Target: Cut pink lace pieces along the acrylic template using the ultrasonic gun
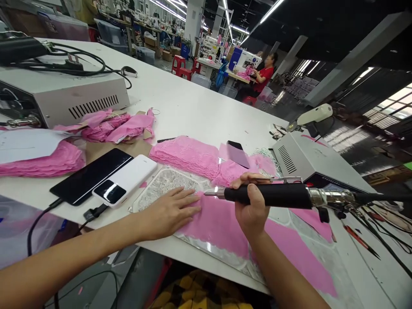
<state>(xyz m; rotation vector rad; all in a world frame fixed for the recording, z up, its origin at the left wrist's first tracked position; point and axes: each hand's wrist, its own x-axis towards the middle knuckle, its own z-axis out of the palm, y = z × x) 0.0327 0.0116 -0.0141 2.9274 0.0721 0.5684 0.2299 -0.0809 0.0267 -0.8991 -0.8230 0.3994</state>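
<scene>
Left hand (169,212): my palm flat, fingers spread, pressing pink lace (219,221) on the worktop (193,103).
Right hand (252,201): my grip wrapped tight round black-handled tool (270,195), held level above the lace.

1. Bright, even light falls from long ceiling tubes (175,10) running into the far hall; the white table (193,107) near us is almost washed out.
2. Shadows are soft and short, lying just under the left hand (167,212) and right hand (252,206).
3. Daylight glares through windows (395,103) at the far right, blown out to white.
4. A glossy phone (92,174) on the left mirrors the overhead light.
5. The wide lens bends straight lines toward the edges; the table's rim curves and the whole scene tilts.
6. The far hall is soft and smeared; the near things stay fairly sharp.
</scene>
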